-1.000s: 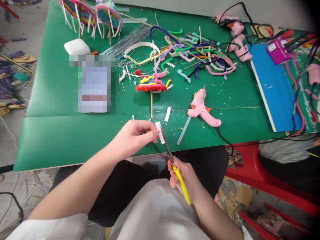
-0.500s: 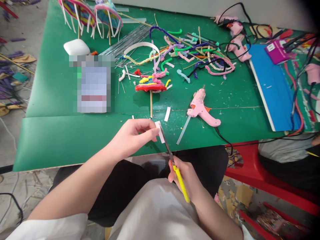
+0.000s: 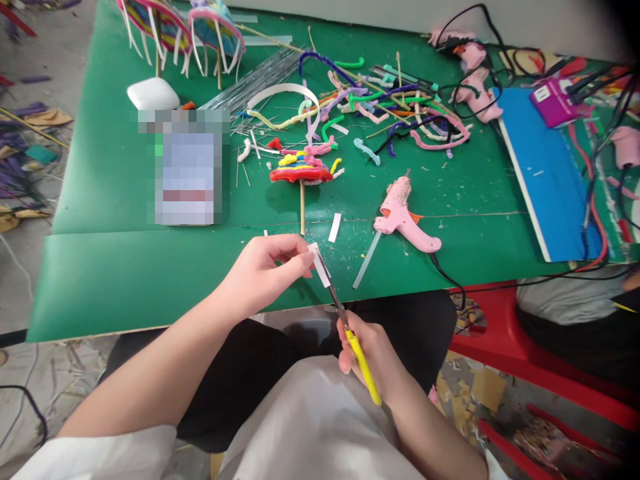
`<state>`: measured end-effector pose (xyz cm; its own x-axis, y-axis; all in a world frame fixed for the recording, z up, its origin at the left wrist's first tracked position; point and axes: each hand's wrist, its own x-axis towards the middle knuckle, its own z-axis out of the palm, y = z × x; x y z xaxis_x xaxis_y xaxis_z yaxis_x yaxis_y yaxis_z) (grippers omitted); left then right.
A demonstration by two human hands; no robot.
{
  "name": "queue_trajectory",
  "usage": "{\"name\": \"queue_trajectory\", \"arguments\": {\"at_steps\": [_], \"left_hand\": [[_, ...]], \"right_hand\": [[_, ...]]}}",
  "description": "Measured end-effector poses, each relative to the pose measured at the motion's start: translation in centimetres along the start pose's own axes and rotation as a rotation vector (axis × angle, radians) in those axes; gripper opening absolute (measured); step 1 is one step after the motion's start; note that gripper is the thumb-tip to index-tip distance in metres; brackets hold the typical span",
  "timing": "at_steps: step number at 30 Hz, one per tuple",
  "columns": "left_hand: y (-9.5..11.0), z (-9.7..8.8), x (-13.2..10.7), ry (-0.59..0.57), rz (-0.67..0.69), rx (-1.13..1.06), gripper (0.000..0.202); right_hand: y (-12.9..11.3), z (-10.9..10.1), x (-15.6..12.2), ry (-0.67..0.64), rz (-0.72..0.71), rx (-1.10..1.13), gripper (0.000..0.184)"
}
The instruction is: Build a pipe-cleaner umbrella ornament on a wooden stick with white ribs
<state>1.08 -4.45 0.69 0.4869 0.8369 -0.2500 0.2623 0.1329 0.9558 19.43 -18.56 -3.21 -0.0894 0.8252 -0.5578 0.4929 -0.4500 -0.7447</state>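
Note:
Between thumb and fingers, my left hand (image 3: 273, 273) pinches a small white paper strip (image 3: 319, 263) just over the table's near edge. My right hand (image 3: 367, 350) is closed round the yellow handles of a pair of scissors (image 3: 361, 360). Their blades reach up along the strip, lengthwise, and lie against it. Just beyond my left hand lies a small umbrella-shaped piece (image 3: 301, 175) of coloured pipe cleaners on a wooden stick. Another white paper piece (image 3: 335, 227) rests on the green table to the right of the stick.
A pink glue gun (image 3: 407, 220) with a clear glue stick lies at right, its cord trailing over the edge. Pipe cleaners (image 3: 370, 100) and wires are heaped behind. Two fringed umbrella pieces (image 3: 215, 33) stand back left. A blue board (image 3: 530, 173) is at right, a red chair (image 3: 500, 333) below.
The strip and my left hand have shifted very slightly left, and the blades lie a little differently along the paper. Otherwise the table looks the same.

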Motion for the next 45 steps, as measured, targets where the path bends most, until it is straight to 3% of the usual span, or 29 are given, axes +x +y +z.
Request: {"name": "queue_trajectory", "arguments": {"at_steps": [13, 23, 32, 45], "left_hand": [[-0.1, 0.0, 0.1, -0.084, -0.035, -0.005, 0.029], [-0.2, 0.0, 0.1, -0.102, -0.053, -0.059, 0.024], [-0.2, 0.1, 0.3, -0.112, -0.047, -0.092, 0.024], [-0.1, 0.0, 0.2, -0.128, -0.069, -0.105, 0.024]], "right_hand": [[0.0, -0.4, 0.2, -0.033, -0.012, 0.013, 0.031], [0.1, 0.0, 0.2, 0.022, -0.04, 0.001, 0.017], [0.9, 0.5, 0.0, 0.034, -0.072, 0.058, 0.015], [0.3, 0.2, 0.0, 0.049, -0.065, 0.048, 0.014]]}}
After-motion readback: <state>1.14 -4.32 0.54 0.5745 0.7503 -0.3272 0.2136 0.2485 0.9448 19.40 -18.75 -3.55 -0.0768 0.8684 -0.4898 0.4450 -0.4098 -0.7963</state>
